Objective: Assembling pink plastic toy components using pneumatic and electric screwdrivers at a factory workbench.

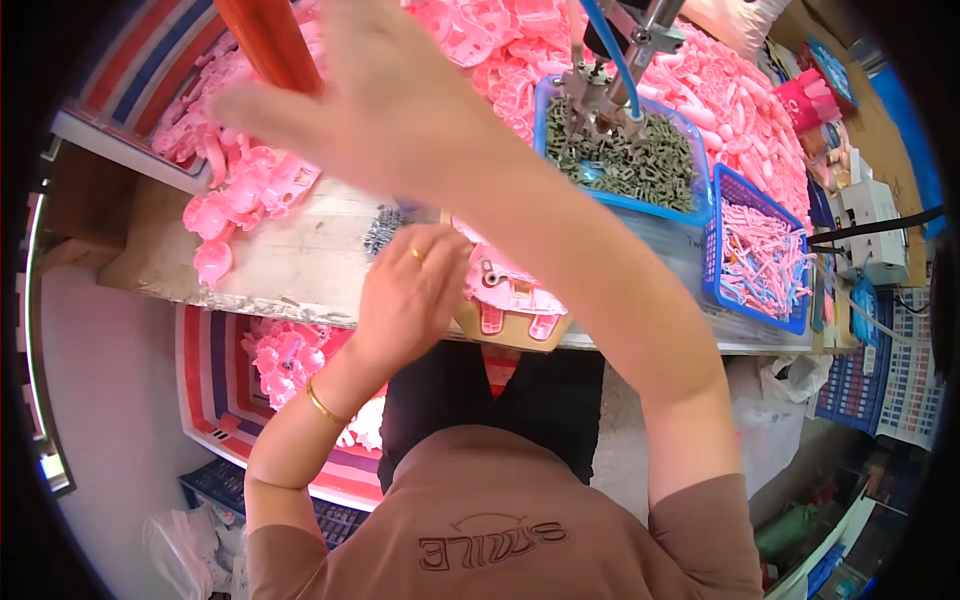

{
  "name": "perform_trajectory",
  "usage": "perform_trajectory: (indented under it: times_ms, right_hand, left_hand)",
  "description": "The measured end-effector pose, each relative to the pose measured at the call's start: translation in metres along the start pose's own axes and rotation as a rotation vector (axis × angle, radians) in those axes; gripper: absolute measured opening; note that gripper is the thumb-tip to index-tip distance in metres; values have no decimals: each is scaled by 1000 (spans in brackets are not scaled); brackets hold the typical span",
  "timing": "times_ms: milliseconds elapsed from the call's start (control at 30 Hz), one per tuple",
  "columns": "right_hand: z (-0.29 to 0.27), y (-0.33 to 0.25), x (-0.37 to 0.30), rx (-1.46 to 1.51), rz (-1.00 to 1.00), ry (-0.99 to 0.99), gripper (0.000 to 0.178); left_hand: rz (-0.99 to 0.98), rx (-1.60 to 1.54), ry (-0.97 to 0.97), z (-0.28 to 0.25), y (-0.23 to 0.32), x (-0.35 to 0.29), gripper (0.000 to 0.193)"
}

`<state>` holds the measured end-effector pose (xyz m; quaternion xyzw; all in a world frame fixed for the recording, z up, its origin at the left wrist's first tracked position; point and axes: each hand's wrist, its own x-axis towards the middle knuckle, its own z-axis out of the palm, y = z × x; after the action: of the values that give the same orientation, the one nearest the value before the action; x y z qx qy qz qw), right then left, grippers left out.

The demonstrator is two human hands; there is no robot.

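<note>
Evidently the pink molded part [512, 292] lies at the table's near edge, on a tan block [525, 338], with two prong-like pieces toward the person and a small round metal piece on its surface. It sits just to the right of the left hand [412, 285], whose bent fingers reach the part's upper left side. Those fingertips are hidden — I cannot tell whether they pinch the part or only rest by it.

The right forearm [600, 270] crosses above the part and covers its upper right side. The right hand [350, 115] is well apart from it, up and to the left, blurred, its thumb spread wide of the fingers. A red-orange tube [265, 40] shows between thumb and fingers; whether the hand closes on it, I cannot tell.

Small grey screws [383, 230] lie on the table just beyond the left hand. Farther right, a blue tray [703, 205] of grey-green pieces stands under a metal device with a blue hose [618, 45], and beside it a blue basket [712, 275] holds pink and blue sticks. Pink pieces [490, 35] heap up behind — more fill a striped bin [205, 385] below the table.
</note>
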<state>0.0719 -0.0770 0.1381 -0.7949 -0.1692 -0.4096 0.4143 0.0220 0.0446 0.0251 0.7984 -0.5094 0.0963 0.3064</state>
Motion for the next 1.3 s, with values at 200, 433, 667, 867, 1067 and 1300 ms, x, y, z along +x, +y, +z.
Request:
perform_trajectory:
  times_ms: [200,433,667,867,1067,1300]
  right_hand:
    - [36,22,60,412,145,-110,51]
    - [-55,-28,53,106,790,-522,36]
    - [-72,30,-12,256,464,-172,38]
    - [-80,35,-15,322,481,-247,35]
    - [-77,31,-23,304,492,-265,36]
    - [-68,1,-46,513,540,-76,32]
  left_hand:
    - [-111,198,84,-15,-48,28,6]
    - [40,265,-174,13,-120,77,10]
    - [72,306,-308,20,-119,97,13]
    - [10,303,-245,8,-111,89,17]
    - [65,223,-62,8,-92,73,15]
    - [205,-150,14,13,-37,48,13]
